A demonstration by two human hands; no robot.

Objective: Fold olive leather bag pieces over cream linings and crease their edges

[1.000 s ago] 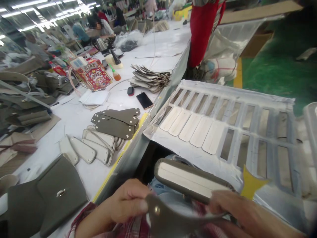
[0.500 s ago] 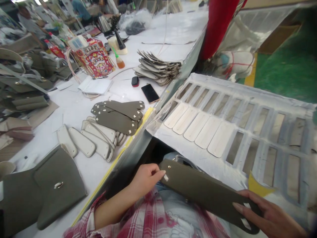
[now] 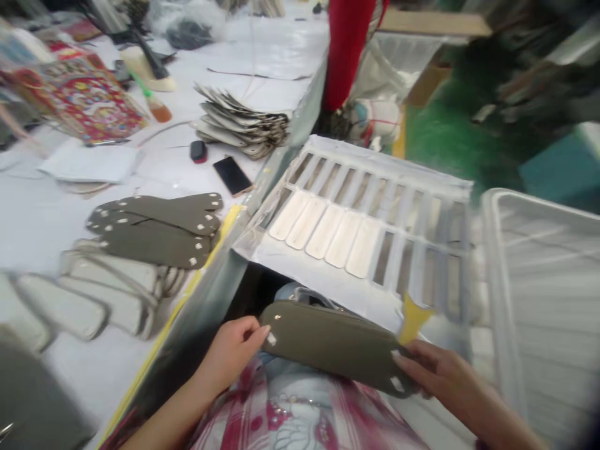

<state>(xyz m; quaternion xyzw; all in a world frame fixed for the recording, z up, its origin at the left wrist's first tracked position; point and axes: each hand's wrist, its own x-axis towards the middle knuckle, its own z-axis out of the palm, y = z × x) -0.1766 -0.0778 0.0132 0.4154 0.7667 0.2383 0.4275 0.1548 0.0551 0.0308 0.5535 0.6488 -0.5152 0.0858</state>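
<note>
A long olive-green panel with rounded ends [image 3: 328, 344] stretches across my lap between both hands; it looks like leather. My left hand [image 3: 233, 350] pinches its left end, beside a small metal stud and a white tab. At the other end my right hand [image 3: 435, 375] grips the panel near more white tabs. Just beyond the panel lies a white slotted rack [image 3: 300, 250], with several pale rounded strips [image 3: 337, 237] laid on it. A yellow piece [image 3: 415, 317] sits at the rack's near edge, close to my right hand.
Left on the white table, similar olive panels [image 3: 154, 231] overlap beside pale grey strips [image 3: 107, 287]. Farther back are a phone [image 3: 232, 175], a stack of curved strips [image 3: 239, 125], a glue bottle [image 3: 158, 109] and a red patterned bag [image 3: 89, 97]. A white crate [image 3: 548, 281] stands at right.
My view has swung right, bringing the white crate into sight and shifting the table things left. Both hands still hold the panel, which now lies a little flatter.
</note>
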